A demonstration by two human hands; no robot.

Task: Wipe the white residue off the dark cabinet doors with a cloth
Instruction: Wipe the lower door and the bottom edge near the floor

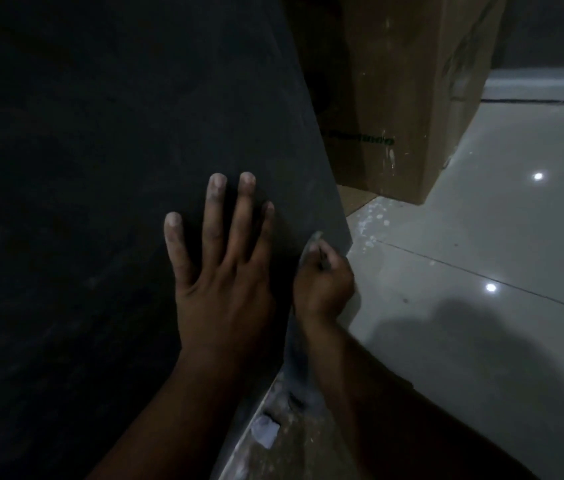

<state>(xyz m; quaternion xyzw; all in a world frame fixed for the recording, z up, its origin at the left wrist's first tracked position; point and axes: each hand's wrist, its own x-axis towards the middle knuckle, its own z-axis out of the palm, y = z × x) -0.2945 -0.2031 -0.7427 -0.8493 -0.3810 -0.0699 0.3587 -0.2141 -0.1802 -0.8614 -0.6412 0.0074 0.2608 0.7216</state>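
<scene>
At six o'clock two bare forearms are reaching up into view, and beside them a dusty strip of floor edge is carrying a small pale scrap [266, 432]. Above, the left hand [220, 271] is lying flat and open on the dark cabinet door [107, 174], fingers spread and pointing toward twelve o'clock, fingertips [216, 181] dusted white. Just at its three o'clock, the right hand [323, 285] is curling closed around a greyish cloth [311, 245], pressing it at the door's lower right corner edge. The door is filling the whole left half of the view, its face showing only faint pale smears in the dim light. At three o'clock the glossy light floor tiles [481, 258] are reflecting two bright spots, with white specks near the door's corner. At one o'clock a brown cardboard box [394, 98] is standing on the floor behind the door
</scene>
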